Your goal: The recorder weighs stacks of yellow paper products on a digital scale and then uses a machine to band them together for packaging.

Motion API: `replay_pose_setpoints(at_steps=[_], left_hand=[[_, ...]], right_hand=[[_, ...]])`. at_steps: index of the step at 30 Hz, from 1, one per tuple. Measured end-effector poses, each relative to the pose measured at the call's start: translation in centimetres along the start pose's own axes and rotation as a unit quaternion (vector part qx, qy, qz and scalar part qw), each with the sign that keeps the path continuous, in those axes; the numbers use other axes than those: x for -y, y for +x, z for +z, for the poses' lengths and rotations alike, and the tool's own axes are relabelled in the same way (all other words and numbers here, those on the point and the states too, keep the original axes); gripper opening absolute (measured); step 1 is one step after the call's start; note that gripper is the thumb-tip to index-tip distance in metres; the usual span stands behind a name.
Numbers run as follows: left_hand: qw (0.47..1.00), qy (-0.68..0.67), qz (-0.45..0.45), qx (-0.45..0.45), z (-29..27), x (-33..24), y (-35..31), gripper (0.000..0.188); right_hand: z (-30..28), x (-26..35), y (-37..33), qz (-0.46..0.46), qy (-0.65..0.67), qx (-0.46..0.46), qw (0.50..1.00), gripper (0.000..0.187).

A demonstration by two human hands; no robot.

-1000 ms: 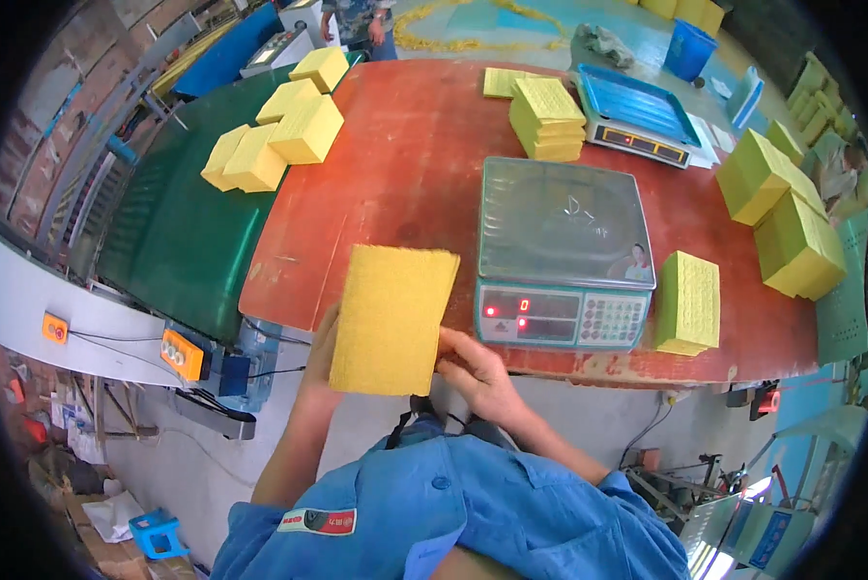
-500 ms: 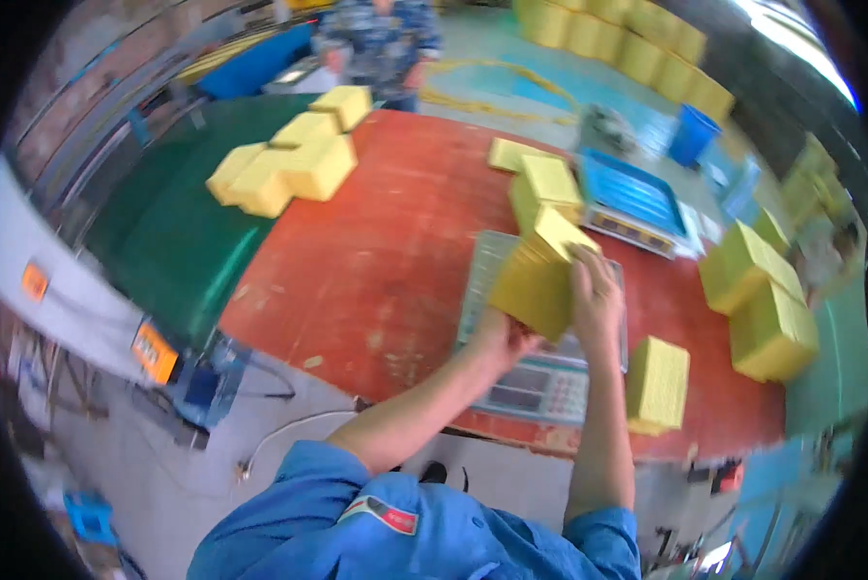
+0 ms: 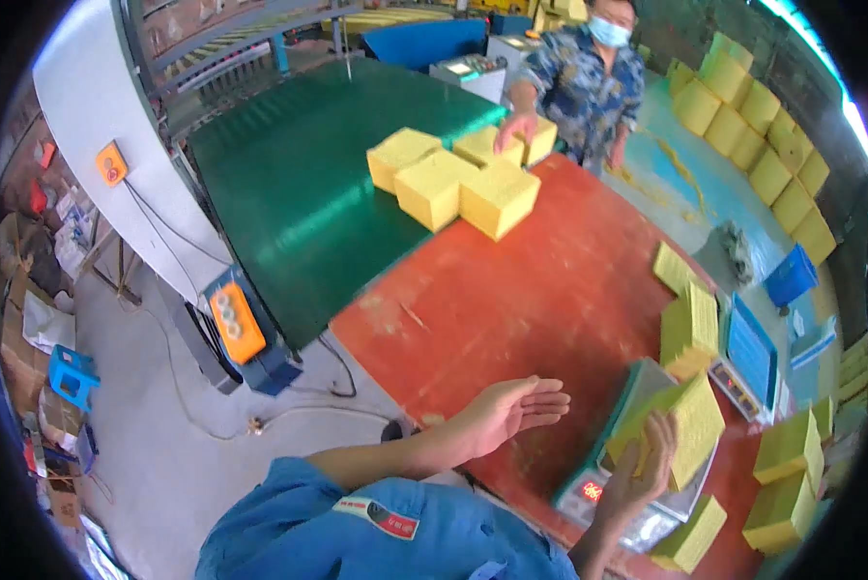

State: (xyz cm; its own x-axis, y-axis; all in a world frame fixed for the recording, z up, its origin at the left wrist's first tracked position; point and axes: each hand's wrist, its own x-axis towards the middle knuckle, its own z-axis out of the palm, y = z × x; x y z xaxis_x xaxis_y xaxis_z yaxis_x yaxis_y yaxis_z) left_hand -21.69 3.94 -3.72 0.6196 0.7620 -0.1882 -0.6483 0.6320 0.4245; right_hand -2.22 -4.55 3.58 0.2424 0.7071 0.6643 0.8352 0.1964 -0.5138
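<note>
A block-shaped stack of yellow paper (image 3: 697,425) sits on the platform of a digital scale (image 3: 637,387) at the lower right, whose red display is lit. My right hand (image 3: 650,464) is against the near side of this stack with its fingers stretched out; whether they touch it is hard to tell. Over the red table (image 3: 473,309), my left hand (image 3: 511,414) is open, palm turned toward the scale, holding nothing. Several more yellow stacks (image 3: 497,198) stand together across the edge of the green conveyor belt (image 3: 289,222) and the table.
Across the table, a person in camouflage (image 3: 589,92) reaches a hand onto the grouped stacks. A second scale with a blue tray (image 3: 751,353) and a blue bucket (image 3: 792,277) are on the right. An orange control box (image 3: 236,321) stands by the belt's near corner.
The yellow stack I held in both hands now rests on the scale. My left hand has come away from it to the left. My view has swung left, bringing more of the belt in.
</note>
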Motion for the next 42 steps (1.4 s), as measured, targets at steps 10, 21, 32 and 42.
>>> replay_pose_setpoints(at_steps=[10,21,32,42], left_hand=[[0.816,0.354,0.366,-0.272,-10.8,-26.0,4.6,0.031],[0.846,0.248,0.247,-0.403,-21.1,-36.5,13.3,0.08],[0.809,0.398,0.11,-0.417,-22.3,-36.2,10.0,0.072],[0.822,0.515,0.02,-0.241,-17.4,-24.7,5.1,0.055]], right_hand=[[33.2,11.3,13.8,-0.118,0.237,0.212,0.941,0.039],[60.7,6.5,32.5,0.03,0.036,0.513,0.857,0.074],[55.8,5.6,29.3,0.134,0.118,0.682,0.709,0.08],[36.1,-1.7,15.1,0.231,0.156,0.568,0.774,0.076]])
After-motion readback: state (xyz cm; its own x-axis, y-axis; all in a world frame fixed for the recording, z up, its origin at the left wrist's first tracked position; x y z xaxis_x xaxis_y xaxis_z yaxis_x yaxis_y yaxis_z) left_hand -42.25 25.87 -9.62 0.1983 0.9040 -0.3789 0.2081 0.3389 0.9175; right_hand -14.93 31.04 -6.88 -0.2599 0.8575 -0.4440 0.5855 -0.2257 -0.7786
